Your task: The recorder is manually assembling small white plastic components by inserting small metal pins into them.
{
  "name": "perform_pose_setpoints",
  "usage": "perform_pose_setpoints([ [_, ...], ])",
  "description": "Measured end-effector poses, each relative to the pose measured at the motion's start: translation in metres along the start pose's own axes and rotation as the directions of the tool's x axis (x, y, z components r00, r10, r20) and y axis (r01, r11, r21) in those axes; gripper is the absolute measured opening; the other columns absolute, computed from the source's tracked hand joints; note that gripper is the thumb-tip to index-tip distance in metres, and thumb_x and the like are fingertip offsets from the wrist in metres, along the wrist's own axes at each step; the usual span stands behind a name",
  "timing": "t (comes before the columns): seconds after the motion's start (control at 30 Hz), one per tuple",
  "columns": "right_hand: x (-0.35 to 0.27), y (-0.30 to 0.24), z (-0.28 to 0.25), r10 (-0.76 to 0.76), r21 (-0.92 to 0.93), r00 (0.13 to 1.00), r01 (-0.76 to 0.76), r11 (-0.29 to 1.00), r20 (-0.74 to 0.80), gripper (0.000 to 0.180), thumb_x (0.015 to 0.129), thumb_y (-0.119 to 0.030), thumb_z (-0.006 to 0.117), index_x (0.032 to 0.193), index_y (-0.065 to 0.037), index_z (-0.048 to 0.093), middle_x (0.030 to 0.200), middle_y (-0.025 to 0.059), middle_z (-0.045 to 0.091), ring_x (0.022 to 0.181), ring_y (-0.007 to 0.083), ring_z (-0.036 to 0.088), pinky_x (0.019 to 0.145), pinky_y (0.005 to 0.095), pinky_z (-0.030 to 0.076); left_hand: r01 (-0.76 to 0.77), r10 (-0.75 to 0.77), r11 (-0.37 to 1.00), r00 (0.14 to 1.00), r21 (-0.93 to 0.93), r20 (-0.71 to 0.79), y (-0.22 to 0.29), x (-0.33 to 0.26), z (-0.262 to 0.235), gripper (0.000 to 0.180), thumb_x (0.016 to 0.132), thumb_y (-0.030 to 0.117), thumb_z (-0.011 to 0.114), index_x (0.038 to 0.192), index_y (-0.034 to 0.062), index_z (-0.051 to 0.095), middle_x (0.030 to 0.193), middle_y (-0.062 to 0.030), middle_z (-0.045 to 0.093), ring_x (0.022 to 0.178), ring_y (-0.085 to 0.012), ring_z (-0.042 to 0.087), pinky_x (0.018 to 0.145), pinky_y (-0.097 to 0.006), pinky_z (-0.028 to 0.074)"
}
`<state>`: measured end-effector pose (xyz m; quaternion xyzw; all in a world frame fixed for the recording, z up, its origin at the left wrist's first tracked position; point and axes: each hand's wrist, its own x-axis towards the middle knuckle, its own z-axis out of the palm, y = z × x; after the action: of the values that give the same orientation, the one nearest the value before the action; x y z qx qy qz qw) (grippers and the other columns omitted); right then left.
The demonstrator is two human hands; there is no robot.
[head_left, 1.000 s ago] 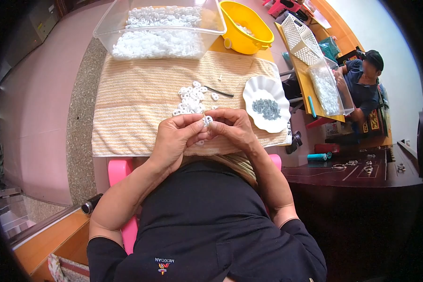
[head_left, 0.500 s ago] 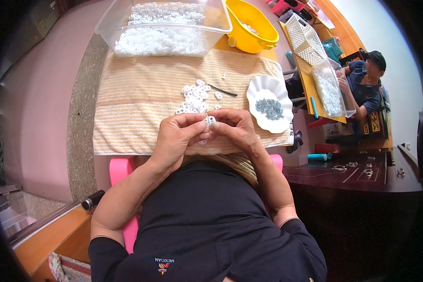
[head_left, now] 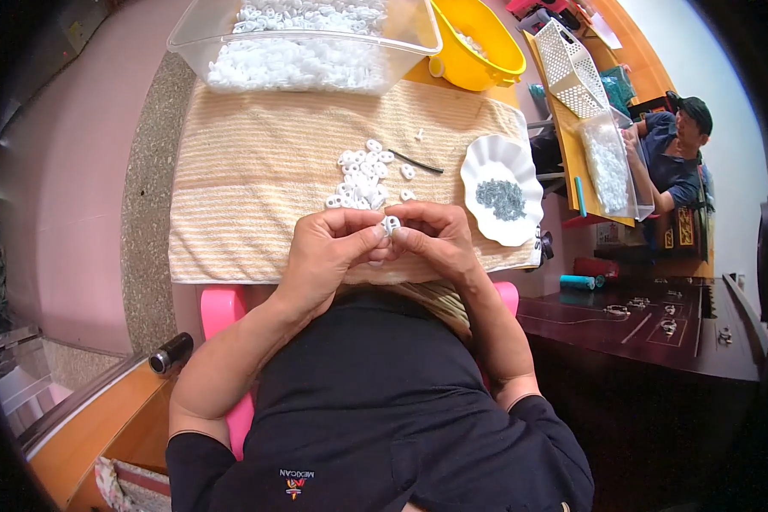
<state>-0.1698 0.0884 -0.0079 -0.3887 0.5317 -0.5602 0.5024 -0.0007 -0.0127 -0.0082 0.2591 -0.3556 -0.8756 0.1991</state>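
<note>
Between the fingertips of both hands is a small white plastic piece with holes [head_left: 391, 224]. My left hand [head_left: 333, 247] pinches it from the left, and my right hand [head_left: 435, 241] from the right. Just beyond the fingers lies a pile of similar white pieces [head_left: 360, 179] on a striped beige towel [head_left: 256, 188]. Beside the pile are a thin black stick [head_left: 416, 162] and a couple of loose white pieces [head_left: 407, 171]. To the right, a white scalloped dish [head_left: 507, 232] holds many small grey-green bits [head_left: 501, 200].
A clear plastic bin [head_left: 410, 51] full of white pieces stands at the far edge, with a yellow tub [head_left: 474, 72] to its right. At another table on the right, a person [head_left: 670, 154] reaches into a clear box [head_left: 606, 166]. A dark table [head_left: 572, 324] stands at lower right.
The view has shifted slightly, so the towel's contents sit a little further right. My hands still grip the white piece, which appears turned a little.
</note>
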Motion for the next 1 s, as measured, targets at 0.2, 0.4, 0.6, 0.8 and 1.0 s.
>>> perform_pose_setpoints([
  [0.2,0.0019,0.0022,-0.0005,-0.002,0.010,1.000,0.002,1.000,0.016,0.028,0.088,0.000,0.064,0.114,0.008,0.061,0.093,0.0106,0.065,0.076,0.0153,0.065,0.068,0.0258,0.054,0.022,-0.022,1.000,1.000,-0.010,-0.006,-0.0003,0.0019,-0.0019,0.015,0.088,0.004,0.065,0.099,-0.0050,0.066,0.084,-0.0083,0.067,0.073,-0.0109,0.064,0.069,-0.023,0.054],
  [0.4,0.0010,-0.0009,0.0027,0.041,0.049,0.999,-0.041,0.998,0.005,0.028,0.088,0.001,0.063,0.114,0.008,0.060,0.095,0.0121,0.065,0.076,0.0168,0.066,0.068,0.0277,0.055,0.033,-0.034,0.999,0.999,-0.027,-0.011,0.0009,0.0021,-0.0022,0.015,0.088,0.004,0.065,0.100,-0.0054,0.065,0.084,-0.0086,0.067,0.073,-0.0113,0.064,0.070,-0.024,0.054],
  [0.6,0.0014,-0.0018,0.0036,0.053,0.079,0.999,-0.053,0.995,0.005,0.028,0.088,0.001,0.063,0.115,0.008,0.059,0.096,0.0134,0.065,0.076,0.0185,0.067,0.068,0.0290,0.056,0.049,-0.049,0.998,0.999,-0.030,-0.013,0.0022,0.0021,-0.0020,0.016,0.088,0.004,0.065,0.101,-0.0056,0.065,0.085,-0.0089,0.067,0.074,-0.0115,0.064,0.071,-0.024,0.055],
  [0.8,0.0022,-0.0003,0.0023,0.060,0.104,0.998,-0.062,0.993,0.025,0.027,0.088,0.003,0.062,0.114,0.007,0.060,0.098,0.0134,0.064,0.079,0.0183,0.066,0.069,0.0281,0.056,0.070,-0.071,0.997,0.997,-0.037,-0.028,0.0021,0.0013,-0.0013,0.016,0.088,0.004,0.065,0.101,-0.0057,0.065,0.085,-0.0090,0.068,0.074,-0.0115,0.064,0.071,-0.024,0.055],
  [1.0,0.0019,-0.0047,0.0071,0.068,0.152,0.998,-0.066,0.986,-0.010,0.024,0.088,0.004,0.062,0.112,0.007,0.062,0.098,0.0134,0.065,0.082,0.0170,0.066,0.070,0.0266,0.056,0.083,-0.084,0.995,0.996,-0.052,-0.023,0.0017,0.0013,-0.0013,0.016,0.088,0.004,0.065,0.100,-0.0053,0.066,0.084,-0.0085,0.068,0.074,-0.0108,0.064,0.070,-0.023,0.054],
])
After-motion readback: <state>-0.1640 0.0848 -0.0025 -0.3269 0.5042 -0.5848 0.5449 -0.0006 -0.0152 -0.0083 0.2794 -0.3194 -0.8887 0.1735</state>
